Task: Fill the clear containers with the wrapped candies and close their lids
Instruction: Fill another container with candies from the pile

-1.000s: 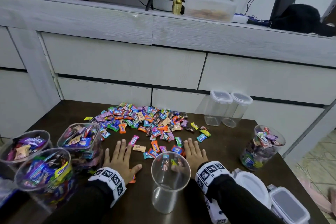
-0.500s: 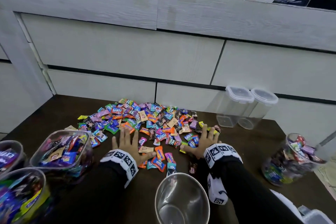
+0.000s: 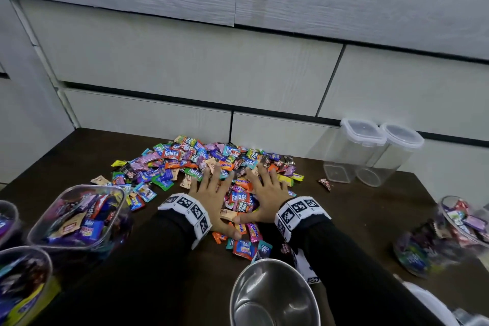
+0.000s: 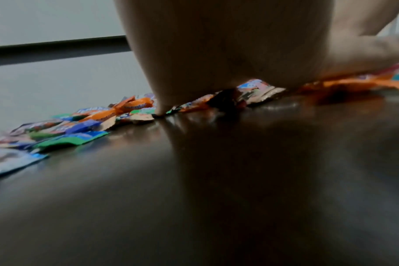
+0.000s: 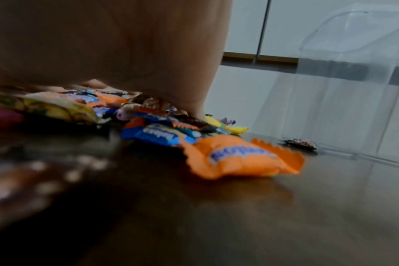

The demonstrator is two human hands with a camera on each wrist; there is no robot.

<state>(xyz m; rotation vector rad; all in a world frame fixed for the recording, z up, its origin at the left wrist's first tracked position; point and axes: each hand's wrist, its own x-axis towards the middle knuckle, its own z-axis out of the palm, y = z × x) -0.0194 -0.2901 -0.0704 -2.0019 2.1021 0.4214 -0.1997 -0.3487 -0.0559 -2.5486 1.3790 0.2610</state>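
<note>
To rake up a good heap, press down with the left hand (image 3: 211, 193) and the right hand (image 3: 267, 193), both flat now with fingers spread wide and gripping nothing, on the near side of the big pile of bright wrapped candies (image 3: 185, 161) in the middle of the dark brown wooden table (image 3: 79, 156). Pull slowly toward the empty clear round plastic cup (image 3: 275, 296) at the near edge, just below the wrists. Bring the thumbs close to shut the gap between the hands. Scoop only a small bunch each time and drop it straight into the cup mouth. Fetch the loose brown sweet (image 3: 325, 183) off to the right later. Save the empty square clear tub with a white lid (image 3: 352, 151) and the empty round clear tub with a white lid (image 3: 391, 156), side by side at the back right, for another turn. Hidden in every view: the sweets under the palms. Cut off at the left edge: clear tubs full of sweets (image 3: 76, 217). Blurry at the right: a clear round tub part full of sweets (image 3: 447, 235). Barely in view at the bottom right corner: loose white lids (image 3: 428, 302), too smeared to count. Dark and soft in both wrist views: only palm, wrappers and table.
</note>
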